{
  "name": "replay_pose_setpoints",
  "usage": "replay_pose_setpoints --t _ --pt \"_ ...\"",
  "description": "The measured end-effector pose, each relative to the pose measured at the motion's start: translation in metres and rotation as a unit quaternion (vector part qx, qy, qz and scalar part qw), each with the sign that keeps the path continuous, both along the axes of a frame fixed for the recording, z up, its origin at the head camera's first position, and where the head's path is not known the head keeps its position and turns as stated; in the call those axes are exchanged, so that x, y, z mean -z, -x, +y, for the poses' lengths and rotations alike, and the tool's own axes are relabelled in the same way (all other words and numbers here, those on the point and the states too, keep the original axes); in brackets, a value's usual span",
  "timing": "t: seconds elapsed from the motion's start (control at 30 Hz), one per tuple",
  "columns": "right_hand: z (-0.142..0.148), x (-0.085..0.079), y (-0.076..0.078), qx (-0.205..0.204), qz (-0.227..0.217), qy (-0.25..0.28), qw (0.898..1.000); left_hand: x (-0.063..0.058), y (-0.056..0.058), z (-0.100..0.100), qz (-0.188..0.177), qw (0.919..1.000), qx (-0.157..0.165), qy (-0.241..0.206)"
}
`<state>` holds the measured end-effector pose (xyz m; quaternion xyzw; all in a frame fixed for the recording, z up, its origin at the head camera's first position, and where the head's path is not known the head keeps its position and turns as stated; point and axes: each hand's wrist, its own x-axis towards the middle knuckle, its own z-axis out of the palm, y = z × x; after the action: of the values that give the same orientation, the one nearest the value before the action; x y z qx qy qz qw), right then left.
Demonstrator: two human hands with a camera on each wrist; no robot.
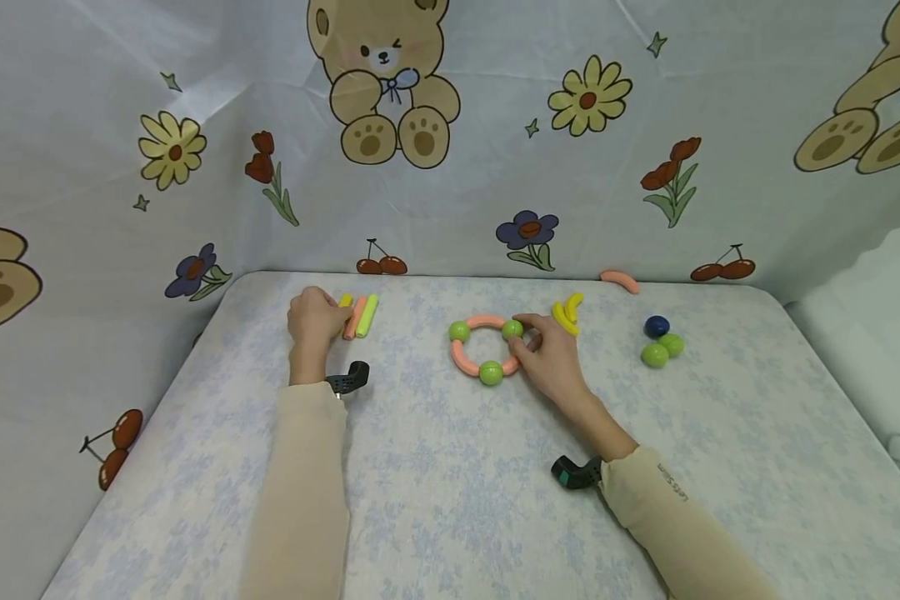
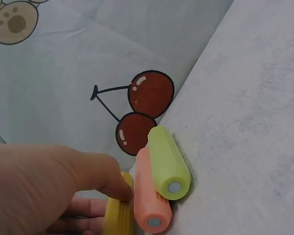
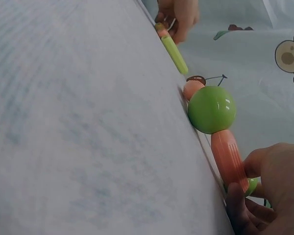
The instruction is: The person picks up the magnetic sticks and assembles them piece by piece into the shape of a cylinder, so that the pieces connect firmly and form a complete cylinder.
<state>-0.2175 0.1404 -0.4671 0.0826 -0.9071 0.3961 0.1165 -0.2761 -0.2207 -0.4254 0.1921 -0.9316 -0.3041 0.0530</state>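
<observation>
At the far left of the table my left hand [image 1: 315,321] pinches a yellow magnetic rod [image 2: 118,213] between thumb and fingers. Beside it lie a straight pink rod [image 2: 148,196] and a light green rod [image 2: 167,164], each with a metal disc in its end. Near the middle is a ring of curved pink magnetic rods [image 1: 463,358] joined by green balls [image 1: 491,372]. My right hand [image 1: 551,358] holds the ring's right side, with thumb and fingers about a curved pink rod [image 3: 228,156]. The fingers partly hide that side.
Yellow curved rods [image 1: 564,319] lie just right of my right hand. Farther right are a dark blue ball [image 1: 656,326] and two green balls [image 1: 655,356]. One curved pink rod [image 1: 619,281] lies at the back edge, against the printed curtain [image 1: 480,100].
</observation>
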Motion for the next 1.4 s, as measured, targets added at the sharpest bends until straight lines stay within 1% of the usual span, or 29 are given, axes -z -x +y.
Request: replay_pose_setpoints --t 0.03,0.1,0.17,0.2,0.27,0.33,0.4,0.53,0.67,0.77,0.9,1.07,1.17,1.3,1.4 --pt "0.000 0.000 0.000 0.000 -0.001 0.000 1.000 -0.001 0.000 0.002 0.014 0.9999 -0.008 -0.001" --pt "0.001 0.000 0.000 -0.001 -0.002 0.003 1.000 -0.004 0.001 0.008 0.057 0.9980 -0.019 -0.021" --pt "0.001 0.001 0.000 -0.002 0.000 0.004 1.000 -0.008 0.002 0.016 0.114 0.9923 -0.011 -0.048" --pt "0.002 0.001 0.000 -0.002 0.001 0.005 1.000 -0.010 0.003 0.021 0.138 0.9884 0.002 -0.063" --pt "0.002 0.001 0.000 -0.003 0.003 0.006 1.000 -0.014 0.003 0.033 0.177 0.9783 0.043 -0.099" --pt "0.002 0.001 0.000 -0.003 0.003 0.007 1.000 -0.016 0.005 0.045 0.196 0.9693 0.084 -0.123" --pt "0.002 0.001 0.000 -0.004 0.003 0.007 1.000 -0.016 0.005 0.057 0.201 0.9617 0.118 -0.144" --pt "0.003 0.001 0.000 -0.010 0.008 0.007 1.000 -0.013 0.006 0.075 0.199 0.9481 0.178 -0.172" --pt "0.003 0.001 0.001 -0.014 0.018 0.008 1.000 -0.015 0.005 0.091 0.195 0.9263 0.253 -0.200" --pt "0.003 0.000 0.001 -0.016 0.018 0.011 1.000 -0.016 0.004 0.100 0.184 0.9118 0.305 -0.205" --pt "0.003 0.001 0.001 -0.017 0.015 0.012 1.000 -0.016 0.002 0.106 0.157 0.8989 0.353 -0.206" --pt "0.003 0.001 0.000 -0.018 0.015 0.011 1.000 -0.014 0.001 0.108 0.132 0.8839 0.394 -0.215" --pt "0.004 0.001 0.000 -0.018 0.016 0.012 1.000 -0.012 0.003 0.106 0.124 0.8752 0.413 -0.219" --pt "0.004 0.001 0.001 -0.018 0.015 0.011 1.000 -0.010 0.005 0.103 0.097 0.8693 0.436 -0.212" --pt "0.004 0.002 0.001 -0.018 0.018 0.005 1.000 -0.008 0.004 0.102 0.057 0.8705 0.450 -0.192"
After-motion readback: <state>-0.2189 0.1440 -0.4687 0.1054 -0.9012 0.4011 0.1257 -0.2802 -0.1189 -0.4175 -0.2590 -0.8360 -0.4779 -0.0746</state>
